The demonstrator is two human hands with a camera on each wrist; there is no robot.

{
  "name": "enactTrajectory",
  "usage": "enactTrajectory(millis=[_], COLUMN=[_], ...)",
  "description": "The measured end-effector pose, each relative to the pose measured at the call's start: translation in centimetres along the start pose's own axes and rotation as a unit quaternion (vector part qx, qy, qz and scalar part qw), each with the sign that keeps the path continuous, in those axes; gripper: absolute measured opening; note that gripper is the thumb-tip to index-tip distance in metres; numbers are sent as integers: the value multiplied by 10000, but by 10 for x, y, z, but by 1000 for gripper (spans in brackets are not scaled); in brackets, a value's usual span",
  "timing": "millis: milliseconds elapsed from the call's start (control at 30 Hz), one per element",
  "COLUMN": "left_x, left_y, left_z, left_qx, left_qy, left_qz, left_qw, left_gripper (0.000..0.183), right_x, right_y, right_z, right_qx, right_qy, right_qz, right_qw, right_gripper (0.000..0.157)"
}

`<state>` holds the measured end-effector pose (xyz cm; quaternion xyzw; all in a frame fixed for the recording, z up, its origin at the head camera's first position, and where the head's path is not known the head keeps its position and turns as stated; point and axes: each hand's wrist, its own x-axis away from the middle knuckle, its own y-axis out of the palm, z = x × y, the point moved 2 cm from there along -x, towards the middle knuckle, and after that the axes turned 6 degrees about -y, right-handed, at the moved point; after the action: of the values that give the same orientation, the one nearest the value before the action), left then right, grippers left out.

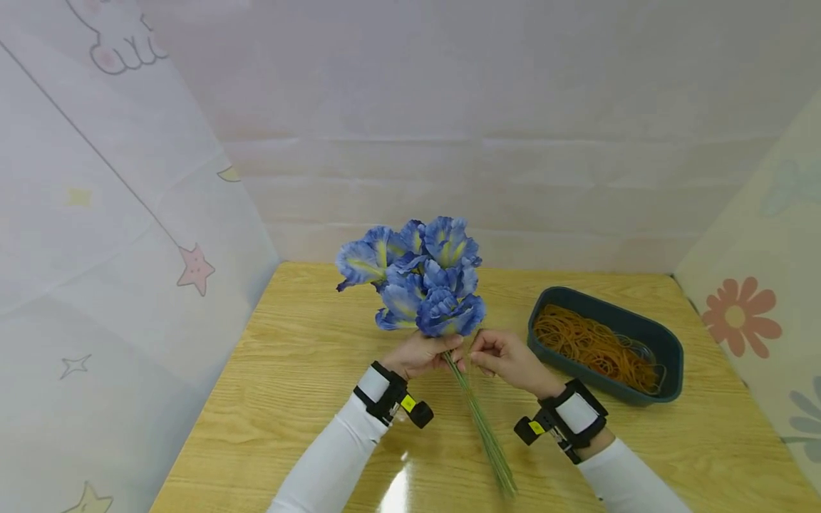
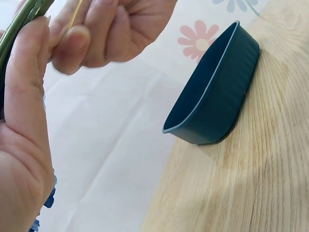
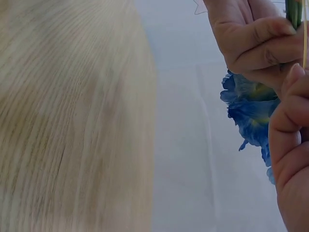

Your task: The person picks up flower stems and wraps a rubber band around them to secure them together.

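A bunch of blue flowers with yellow streaks, looking like artificial irises, is held over the table by my left hand. Its fingers wrap the green stems just under the blooms, and the stem ends slant down toward the right. Close beside it, my right hand pinches a thin yellow rubber band between thumb and fingertips. The band looks stretched taut near the stems in both wrist views; how far it passes around them is hidden by the fingers.
A dark teal tub stands on the wooden table to the right, holding a heap of tan rubber bands. Printed cloth walls enclose the table at the back and sides.
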<state>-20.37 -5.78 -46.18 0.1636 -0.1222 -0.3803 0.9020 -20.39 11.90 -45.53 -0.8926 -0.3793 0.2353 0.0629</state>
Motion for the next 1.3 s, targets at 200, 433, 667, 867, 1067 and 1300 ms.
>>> enactTrajectory(millis=[200, 433, 667, 867, 1067, 1300], left_x=[2, 1, 0, 0, 0, 0], left_y=[-5, -8, -8, -8, -9, -7], left_z=[1, 3, 4, 4, 6, 6], left_qx=[246, 166, 156, 148, -191, -530], left_qy=[-27, -189, -169, -172, -123, -287], left_qz=[222, 465, 394, 440, 737, 995], left_qw=[9994, 9986, 9990, 9988, 9970, 9932], left_gripper=[24, 27, 23, 24, 27, 26], right_x=[0, 3, 6, 13, 26, 31], right_y=[4, 3, 8, 13, 18, 45], right_z=[0, -1, 0, 0, -1, -11], right_qx=[-488, -836, -1110, -1216, -1242, -1405], right_qy=[112, 256, 381, 569, 1328, 2215], right_qz=[-550, -982, -1093, -857, 423, 575], right_qw=[9972, 9913, 9871, 9872, 9824, 9633], right_gripper=[10, 14, 13, 18, 35, 59])
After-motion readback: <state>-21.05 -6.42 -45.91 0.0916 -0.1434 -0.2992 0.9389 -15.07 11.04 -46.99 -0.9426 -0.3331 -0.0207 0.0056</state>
